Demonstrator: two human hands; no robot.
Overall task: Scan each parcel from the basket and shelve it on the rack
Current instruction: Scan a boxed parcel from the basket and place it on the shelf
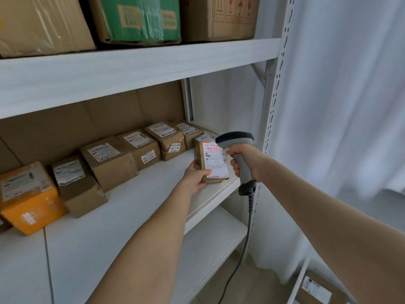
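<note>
My left hand point(196, 176) holds a small brown parcel point(211, 161) upright at the right front of the white rack's middle shelf point(140, 207), thumb across its lower label. My right hand point(246, 161) grips the handle of a grey barcode scanner point(237, 142) just right of the parcel. The scanner's head points at the white shipping label, where a red line glows on the barcode near the top. A coiled cable hangs down from the scanner's handle.
A row of several brown parcels point(140, 145) and an orange box point(28, 198) lines the back of the middle shelf. Large cartons point(135, 18) fill the shelf above. A white curtain point(341, 95) hangs at the right. A basket with a parcel point(315, 289) sits on the floor at lower right.
</note>
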